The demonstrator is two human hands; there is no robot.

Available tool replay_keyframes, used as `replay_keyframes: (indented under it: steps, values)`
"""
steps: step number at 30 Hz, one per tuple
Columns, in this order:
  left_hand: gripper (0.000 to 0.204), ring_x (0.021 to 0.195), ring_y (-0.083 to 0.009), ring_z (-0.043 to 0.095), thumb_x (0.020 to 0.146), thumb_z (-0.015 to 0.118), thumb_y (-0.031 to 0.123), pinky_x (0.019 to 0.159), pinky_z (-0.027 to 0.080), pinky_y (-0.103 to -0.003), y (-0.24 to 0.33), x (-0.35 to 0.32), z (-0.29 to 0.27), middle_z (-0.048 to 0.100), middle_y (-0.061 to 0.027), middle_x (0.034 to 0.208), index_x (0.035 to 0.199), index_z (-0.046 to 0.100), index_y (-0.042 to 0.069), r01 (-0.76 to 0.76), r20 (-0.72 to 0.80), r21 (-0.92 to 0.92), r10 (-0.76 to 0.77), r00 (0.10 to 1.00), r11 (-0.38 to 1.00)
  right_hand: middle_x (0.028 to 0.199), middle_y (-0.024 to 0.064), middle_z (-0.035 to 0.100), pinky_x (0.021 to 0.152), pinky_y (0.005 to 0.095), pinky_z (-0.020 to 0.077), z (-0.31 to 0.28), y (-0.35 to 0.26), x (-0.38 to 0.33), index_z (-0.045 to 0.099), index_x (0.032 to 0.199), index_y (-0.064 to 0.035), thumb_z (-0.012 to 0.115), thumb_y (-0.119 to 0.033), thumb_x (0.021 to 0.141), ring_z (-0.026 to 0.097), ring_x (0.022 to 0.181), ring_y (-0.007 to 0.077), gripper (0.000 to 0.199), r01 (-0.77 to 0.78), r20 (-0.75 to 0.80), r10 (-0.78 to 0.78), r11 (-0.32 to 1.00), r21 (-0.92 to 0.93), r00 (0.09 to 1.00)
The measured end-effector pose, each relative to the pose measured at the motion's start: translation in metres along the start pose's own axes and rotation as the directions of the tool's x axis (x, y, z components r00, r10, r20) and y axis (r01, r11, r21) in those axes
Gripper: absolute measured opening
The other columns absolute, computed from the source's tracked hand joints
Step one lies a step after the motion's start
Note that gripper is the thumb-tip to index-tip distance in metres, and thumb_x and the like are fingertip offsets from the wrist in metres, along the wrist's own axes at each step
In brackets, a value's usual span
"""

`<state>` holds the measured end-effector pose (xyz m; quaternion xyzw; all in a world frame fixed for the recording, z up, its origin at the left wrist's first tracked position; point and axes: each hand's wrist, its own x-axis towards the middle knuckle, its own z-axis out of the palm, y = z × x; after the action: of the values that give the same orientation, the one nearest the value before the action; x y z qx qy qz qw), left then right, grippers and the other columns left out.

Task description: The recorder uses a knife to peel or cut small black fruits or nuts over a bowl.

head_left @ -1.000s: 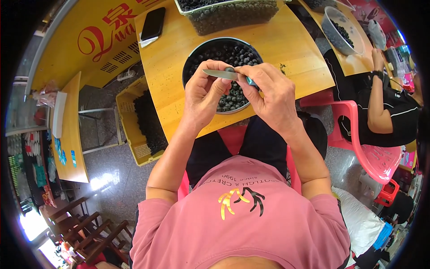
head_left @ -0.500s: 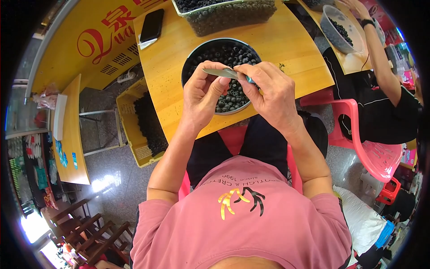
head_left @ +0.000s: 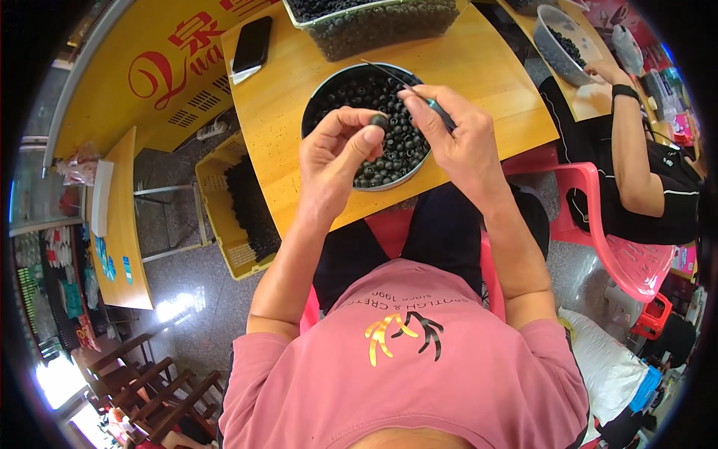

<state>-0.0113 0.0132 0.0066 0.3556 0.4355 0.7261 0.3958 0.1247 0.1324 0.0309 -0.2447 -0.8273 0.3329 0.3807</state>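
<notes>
Between thumb and forefinger, my left hand point(head_left: 334, 150) pinches a small dark round fruit point(head_left: 379, 120). My right hand point(head_left: 464, 138) is closed around a small knife point(head_left: 441, 112) with a teal handle. Its thin blade points up and to the left, apart from the fruit. Both hands are above the near part of a round bowl point(head_left: 305, 123) full of similar dark fruits point(head_left: 385, 161), which stands on the wooden table point(head_left: 493, 97). My hands cover parts of the bowl's rim and contents.
A clear rectangular tub point(head_left: 351, 45) of dark pieces stands behind the bowl. A black phone point(head_left: 253, 43) lies at the far left. Below the table's left edge is a yellow crate point(head_left: 221, 202) of dark bits. At right, another person's hand point(head_left: 609, 72) is beside a plastic bowl point(head_left: 550, 52).
The knife blade has swung up and away from my left fingers, and the fruit there now shows. My right hand has shifted slightly right. The other person's hand has come down beside the plastic bowl.
</notes>
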Motion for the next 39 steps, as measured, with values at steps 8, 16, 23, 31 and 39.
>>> replay_keyframes:
  steps: [8, 16, 23, 31, 39]
  values:
    - [0.021, 0.082, -0.0117, 0.061, 0.087, 0.063, -0.006, 0.074, 0.051, -0.022, 0.001, 0.001, 0.004, 0.058, -0.0061, 0.098, 0.108, 0.065, -0.003, -0.266, 0.046, 0.311, 0.266, 0.963, 0.912, 0.075, -0.0039, 0.059, 0.064, 0.0183, 0.0429, 0.008, -0.01, -0.003, 0.066, 0.094, 0.0004, 0.067, -0.027, 0.092, 0.053, 0.07, 0.0033, 0.027, -0.398, 0.328, 0.255, 0.762, 0.511, 0.91]
    - [0.021, 0.088, -0.0133, 0.061, 0.087, 0.063, -0.006, 0.077, 0.052, -0.024, 0.012, -0.009, 0.001, 0.058, -0.0074, 0.099, 0.108, 0.064, -0.004, -0.12, -0.004, 0.1, 0.121, 0.993, 0.988, 0.078, 0.0009, 0.064, 0.054, 0.0163, 0.0377, 0.017, -0.025, -0.005, 0.065, 0.094, -0.0019, 0.063, -0.027, 0.094, 0.056, 0.066, 0.0025, 0.026, -0.453, 0.364, 0.27, 0.581, 0.677, 0.891]
    - [0.015, 0.081, -0.0094, 0.06, 0.084, 0.066, -0.006, 0.074, 0.049, -0.022, 0.033, -0.026, -0.063, 0.062, -0.0046, 0.091, 0.098, 0.064, -0.001, -0.237, -0.174, 0.658, 0.451, 0.875, 0.715, 0.073, 0.0023, 0.06, 0.049, 0.0174, 0.0306, 0.001, -0.002, -0.007, 0.064, 0.091, -0.0027, 0.061, -0.023, 0.095, 0.041, 0.053, 0.0024, 0.021, -0.474, 0.287, 0.38, 0.651, 0.593, 0.88]
    - [0.02, 0.079, -0.0153, 0.058, 0.083, 0.067, 0.0, 0.069, 0.049, -0.026, 0.05, -0.047, -0.113, 0.059, -0.0077, 0.098, 0.103, 0.065, 0.001, 0.062, -0.172, 0.972, 0.51, 0.843, 0.225, 0.075, 0.0025, 0.061, 0.05, 0.0161, 0.0309, 0.004, 0.009, -0.007, 0.064, 0.095, -0.0013, 0.062, -0.023, 0.095, 0.042, 0.055, 0.0015, 0.022, -0.454, 0.287, 0.351, 0.686, 0.569, 0.891]
    - [0.013, 0.086, -0.033, 0.06, 0.082, 0.063, 0.006, 0.073, 0.049, -0.041, 0.037, 0.015, -0.049, 0.062, -0.0139, 0.088, 0.094, 0.062, 0.001, -0.515, 0.524, 0.851, -0.087, 0.847, 0.103, 0.076, 0.0021, 0.062, 0.049, 0.0162, 0.0304, 0.0, 0.005, -0.011, 0.064, 0.097, -0.0005, 0.064, -0.024, 0.094, 0.041, 0.055, 0.0008, 0.024, -0.417, 0.251, 0.333, 0.715, 0.562, 0.909]
